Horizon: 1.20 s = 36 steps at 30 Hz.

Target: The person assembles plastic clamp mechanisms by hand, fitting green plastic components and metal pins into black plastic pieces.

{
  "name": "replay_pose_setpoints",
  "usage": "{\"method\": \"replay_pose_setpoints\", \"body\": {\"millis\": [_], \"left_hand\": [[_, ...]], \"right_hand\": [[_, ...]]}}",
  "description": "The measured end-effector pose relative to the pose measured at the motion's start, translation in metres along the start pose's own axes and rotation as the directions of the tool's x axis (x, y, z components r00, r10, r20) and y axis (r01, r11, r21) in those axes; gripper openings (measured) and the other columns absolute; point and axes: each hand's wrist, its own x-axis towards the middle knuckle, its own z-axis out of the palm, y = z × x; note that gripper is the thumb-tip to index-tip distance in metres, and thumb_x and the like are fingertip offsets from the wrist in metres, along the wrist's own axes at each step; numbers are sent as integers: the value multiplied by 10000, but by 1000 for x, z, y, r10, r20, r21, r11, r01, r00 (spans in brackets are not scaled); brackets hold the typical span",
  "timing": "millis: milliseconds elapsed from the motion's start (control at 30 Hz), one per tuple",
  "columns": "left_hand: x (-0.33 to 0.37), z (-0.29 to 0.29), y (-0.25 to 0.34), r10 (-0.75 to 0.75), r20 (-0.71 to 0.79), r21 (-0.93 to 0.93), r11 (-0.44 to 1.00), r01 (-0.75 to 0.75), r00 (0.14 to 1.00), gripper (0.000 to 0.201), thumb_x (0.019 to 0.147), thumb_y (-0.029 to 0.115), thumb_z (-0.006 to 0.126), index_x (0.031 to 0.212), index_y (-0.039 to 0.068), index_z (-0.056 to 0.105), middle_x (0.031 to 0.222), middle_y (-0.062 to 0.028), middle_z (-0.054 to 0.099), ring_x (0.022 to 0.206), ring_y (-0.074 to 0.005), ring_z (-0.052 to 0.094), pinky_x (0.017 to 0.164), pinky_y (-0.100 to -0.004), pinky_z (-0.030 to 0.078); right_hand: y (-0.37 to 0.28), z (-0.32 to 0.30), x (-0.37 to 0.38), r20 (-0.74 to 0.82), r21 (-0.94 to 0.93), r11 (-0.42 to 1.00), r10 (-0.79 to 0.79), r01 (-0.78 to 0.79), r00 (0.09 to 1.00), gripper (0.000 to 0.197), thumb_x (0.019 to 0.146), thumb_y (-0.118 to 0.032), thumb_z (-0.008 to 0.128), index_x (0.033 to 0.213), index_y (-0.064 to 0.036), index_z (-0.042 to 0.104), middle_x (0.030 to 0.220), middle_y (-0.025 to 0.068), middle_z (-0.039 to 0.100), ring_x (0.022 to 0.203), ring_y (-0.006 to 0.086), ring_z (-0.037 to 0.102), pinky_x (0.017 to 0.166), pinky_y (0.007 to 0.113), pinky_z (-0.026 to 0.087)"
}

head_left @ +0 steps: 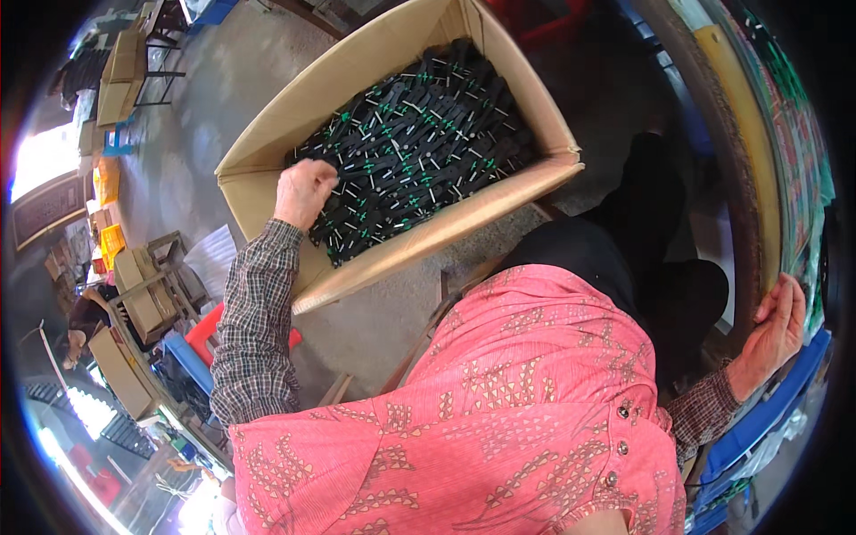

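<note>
Head view looks down into the nearby carton [299, 120].

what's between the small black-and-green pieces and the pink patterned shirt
In the head view: the open brown cardboard box's near wall, then grey concrete floor and part of a brown wooden frame.

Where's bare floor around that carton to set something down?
Widest: the grey floor between the carton and the orange crates at left. A narrower patch lies between carton and pink shirt. The carton itself is crowded with black parts.
</note>
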Motion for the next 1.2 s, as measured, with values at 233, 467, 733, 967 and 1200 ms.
{"method": "replay_pose_setpoints", "body": {"millis": [233, 467, 733, 967, 1200], "left_hand": [[-43, 9, -19, 2, 163, 126, 992, -23, 987, 242, 696, 123, 747, 914, 52, 671, 864, -121, 616, 842, -304, 628, 755, -398, 504], [-50, 35, -25, 2, 130, 342, 939, -47, 992, 371, 705, 127, 761, 1020, 74, 572, 987, -126, 544, 916, -330, 600, 763, -433, 500], [-49, 30, -17, -73, 105, 383, 923, 27, 992, 311, 708, 169, 683, 982, 60, 583, 977, -149, 565, 871, -353, 609, 740, -449, 499], [-33, 13, -20, -134, -98, 178, 973, 150, 986, 246, 666, 185, 667, 831, 27, 575, 755, -143, 598, 726, -345, 603, 675, -413, 491], [-4, -17, 46, -121, -261, -174, 982, 76, 958, 207, 688, 98, 702, 845, 25, 590, 673, -27, 586, 553, -87, 546, 555, -274, 461]], "right_hand": [[-4, 4, -1, 16, -24, 1000, -3, 4, 1000, 187, 950, -85, 569, 1062, 39, 654, 821, 23, 597, 581, 30, 428, 490, 159, 285], [-8, 5, 0, -6, -27, 1000, -3, 3, 1000, 190, 950, -91, 571, 1063, 38, 652, 818, 27, 603, 582, 32, 431, 495, 161, 289], [2, 3, 1, 7, 10, 1000, -22, 22, 1000, 192, 948, -93, 572, 1064, 38, 650, 834, 34, 616, 584, 41, 446, 495, 165, 312], [4, 0, 0, 2, 46, 999, -26, 26, 1000, 191, 948, -89, 571, 1063, 43, 648, 823, 37, 609, 565, 43, 439, 499, 168, 322], [-6, 0, -4, 20, 90, 995, -49, 47, 999, 160, 939, -64, 570, 1028, 46, 645, 794, 33, 572, 552, 56, 437, 509, 172, 320]]}}
